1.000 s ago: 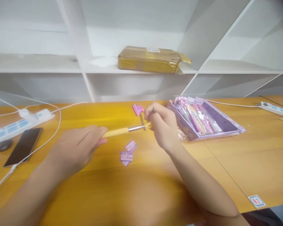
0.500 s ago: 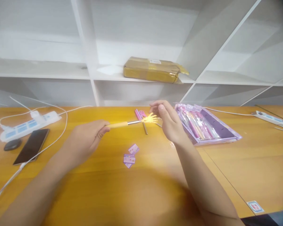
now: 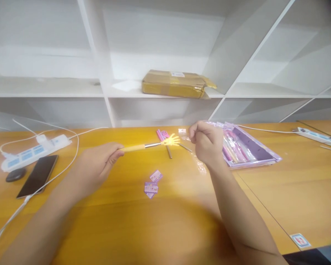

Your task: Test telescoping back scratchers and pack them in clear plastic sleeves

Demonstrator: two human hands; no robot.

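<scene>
My left hand [image 3: 99, 165] is closed round the handle end of a yellow back scratcher [image 3: 132, 148]. The scratcher has a metal shaft and a small hand-shaped head, held level above the table and pointing right. To the right of that head, my right hand [image 3: 209, 141] is curled into a fist, apart from the scratcher, with nothing seen in it. Behind the scratcher lies a pink back scratcher [image 3: 165, 134], partly covered. Purple printed cards [image 3: 151, 187] lie on the table in front. Clear plastic wrapping [image 3: 200, 163] is beside my right forearm.
A purple tray box [image 3: 260, 147] with several wrapped pastel sticks stands right of my right hand. At left are a power strip [image 3: 30, 152], a black mouse [image 3: 15, 175], a phone [image 3: 38, 176] and white cables. A taped parcel [image 3: 173, 84] rests on the shelf.
My right hand has gone from open fingers by the scratcher's head to a fist, shifting slightly right. The scratcher and my left hand have moved a little left.
</scene>
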